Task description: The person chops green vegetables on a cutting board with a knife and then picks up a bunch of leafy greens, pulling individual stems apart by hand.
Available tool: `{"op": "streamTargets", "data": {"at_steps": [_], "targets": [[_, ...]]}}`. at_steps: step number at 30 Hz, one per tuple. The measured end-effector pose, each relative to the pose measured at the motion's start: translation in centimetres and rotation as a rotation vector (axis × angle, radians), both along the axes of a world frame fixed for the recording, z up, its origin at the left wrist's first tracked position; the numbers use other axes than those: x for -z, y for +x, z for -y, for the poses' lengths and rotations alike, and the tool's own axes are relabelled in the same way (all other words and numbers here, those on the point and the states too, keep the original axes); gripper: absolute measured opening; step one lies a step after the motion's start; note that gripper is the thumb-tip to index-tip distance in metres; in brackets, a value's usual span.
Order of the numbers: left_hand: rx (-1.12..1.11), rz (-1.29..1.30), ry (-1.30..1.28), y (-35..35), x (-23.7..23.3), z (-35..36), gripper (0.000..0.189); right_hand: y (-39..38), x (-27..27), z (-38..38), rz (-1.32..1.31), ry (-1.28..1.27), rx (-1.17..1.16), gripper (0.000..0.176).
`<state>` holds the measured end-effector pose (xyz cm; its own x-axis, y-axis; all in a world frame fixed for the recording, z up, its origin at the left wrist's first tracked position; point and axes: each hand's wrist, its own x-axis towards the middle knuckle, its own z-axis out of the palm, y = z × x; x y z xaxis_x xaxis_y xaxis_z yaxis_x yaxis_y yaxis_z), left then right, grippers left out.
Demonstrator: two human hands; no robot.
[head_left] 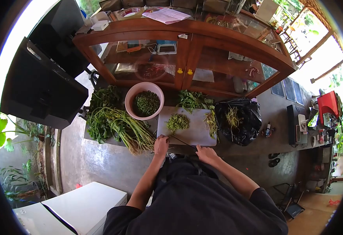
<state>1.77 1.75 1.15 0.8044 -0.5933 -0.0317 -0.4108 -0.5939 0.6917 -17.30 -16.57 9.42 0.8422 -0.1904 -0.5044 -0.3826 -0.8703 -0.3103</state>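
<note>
My right hand [206, 154] is closed around the handle of a knife [184, 141], whose dark blade reaches left across the front edge of a pale cutting board [197, 122]. Beside the blade's tip, at the board's front left corner, my left hand [161, 144] has its fingers curled closed; what they hold, if anything, is hidden. Chopped green stems [177, 122] lie in a small heap on the board. More cut greens and trimmings [210, 123] lie along its right edge. Left of my left hand rests a large bunch of long-stemmed leafy greens [128, 127], roots toward me.
A pink bowl [127, 102] of chopped greens stands behind the board's left side. Leafy tops [191, 100] lie behind the board. To the right sits a black plastic bag [250, 121] with trimmings on it. A glass-doored wooden cabinet [185, 58] closes off the back.
</note>
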Motion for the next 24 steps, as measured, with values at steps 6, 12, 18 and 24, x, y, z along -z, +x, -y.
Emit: {"op": "streamTargets", "data": {"at_steps": [6,12,18,24], "targets": [[-0.005,-0.002,-0.01,0.1,0.3,-0.1,0.019,-0.2,-0.4,-0.7,0.074,-0.051,-0.028,0.033],[-0.001,-0.007,-0.006,0.0,0.0,0.0,0.018,0.0,-0.2,-0.6,0.007,-0.035,-0.021,0.034],[0.031,-0.004,0.019,0.1,-0.3,0.0,0.02,-0.2,0.4,-0.7,-0.014,-0.005,-0.011,0.032],[0.02,-0.007,0.023,0.0,-0.5,0.1,0.02,1.7,6.5,-1.1,0.0,0.13,0.051,0.027]]}}
